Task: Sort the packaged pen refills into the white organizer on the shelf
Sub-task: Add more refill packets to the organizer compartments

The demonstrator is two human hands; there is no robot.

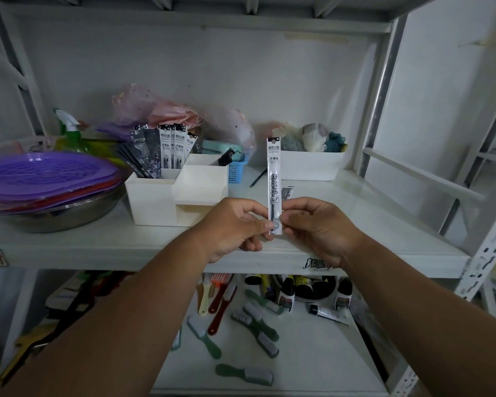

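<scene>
White shelf (370, 213) at mid-frame: both hands hold one refill pack upright in front of it.

The left hand (229, 224) and right hand (318, 227) pinch the lower end of the refill (274, 179) at the centre of the frame, fingers clamped on the pack from either side. The organizer (155, 202) stands left of centre on the shelf, its rear compartment holding more packs (166, 150) upright, black ones to the left and white ones to the right. A purple tray (40, 173) rests on a steel bowl (55, 216) at far left. A white bin (309, 164) sits right of centre.
</scene>
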